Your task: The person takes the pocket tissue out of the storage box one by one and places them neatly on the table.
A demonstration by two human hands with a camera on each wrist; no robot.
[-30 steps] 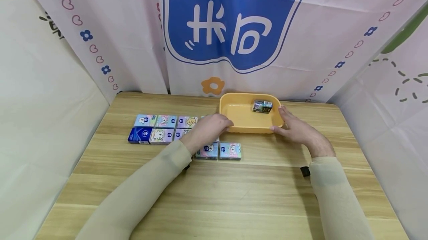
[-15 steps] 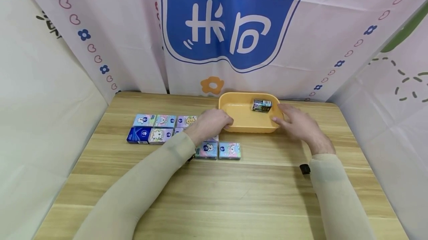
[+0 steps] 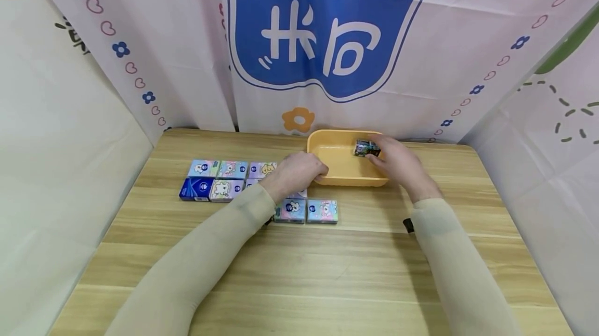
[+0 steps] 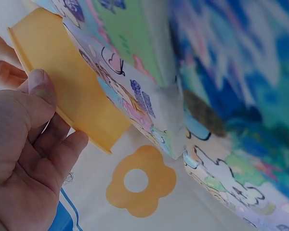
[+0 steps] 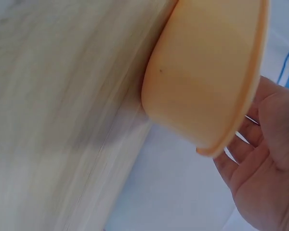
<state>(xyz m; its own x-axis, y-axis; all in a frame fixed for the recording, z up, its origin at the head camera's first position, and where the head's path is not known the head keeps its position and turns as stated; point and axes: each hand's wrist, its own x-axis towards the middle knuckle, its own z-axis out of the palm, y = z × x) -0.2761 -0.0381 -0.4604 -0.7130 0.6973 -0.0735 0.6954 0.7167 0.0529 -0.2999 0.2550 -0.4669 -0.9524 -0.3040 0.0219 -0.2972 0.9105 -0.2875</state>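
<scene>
A yellow plastic bin [image 3: 346, 182] stands at the back of the table. My left hand [image 3: 299, 172] grips its front left corner, with the thumb over the rim in the left wrist view. Inside, toward the right end, sits a small dark patterned tissue pack [image 3: 361, 147]. My right hand [image 3: 398, 162] reaches over the bin's right end, its thumb and fingers on either side of that pack. From the right wrist the pack is hidden behind the bin wall, with the palm [image 5: 274, 178] beyond the rim.
Several pastel cartoon tissue packs [image 3: 226, 189] lie in rows left of the bin, a plain blue pack [image 3: 195, 189] at their left end. My left forearm covers some of them. Two packs, one of them pink and blue [image 3: 322, 211], lie nearer me. A printed curtain [image 3: 262, 107] hangs behind the table.
My right hand has left the bin's right rim and moved left, over the bin to the dark tissue pack. The left hand stays at the front left corner.
</scene>
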